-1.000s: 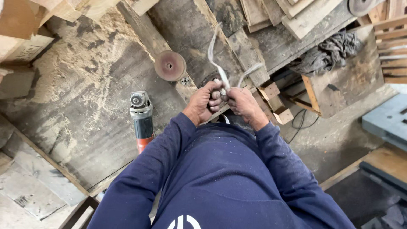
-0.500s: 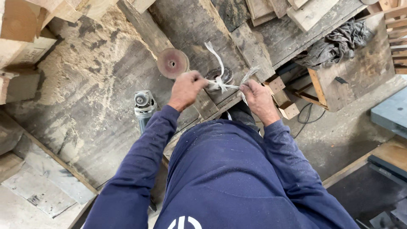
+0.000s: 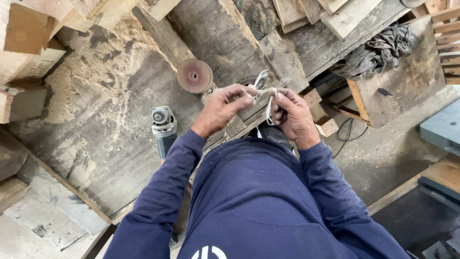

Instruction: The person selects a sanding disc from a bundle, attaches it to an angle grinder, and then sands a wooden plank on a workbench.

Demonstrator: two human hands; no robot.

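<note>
Nearest the camera, filling the lower middle of the frame, is the person's navy blue top, soft knit cloth flecked with pale dust, its two sleeves running up toward the centre.

At the end of the sleeves the left hand (image 3: 221,108) and the right hand (image 3: 291,115) meet just above the middle of the frame. Both are curled, fingers bent in and pinching a thin whitish strip (image 3: 262,91), limp and twisted like a rag or cord. The left hand grips one end between thumb and fingertips; the right hand closes on the other part, with a loop hanging down beside its fingers. The strip stretches between the two hands, with frayed ends poking up above them.

Just left of the left forearm an angle grinder (image 3: 164,128) lies on the workbench (image 3: 96,120), grey metal head uppermost, no disc mounted. Above it, near the left hand, a round rust-red grinding disc (image 3: 194,75) rests flat, worn and dull.

The workbench is rough grey timber, scored and dusted with pale sawdust that thickens toward the upper left. Wood blocks (image 3: 28,43) and sawn planks crowd the top edge. At the upper right a crumpled dark grey cloth (image 3: 378,48) lies on a wooden box, and a black cable (image 3: 346,136) curls on the concrete floor below it.
</note>
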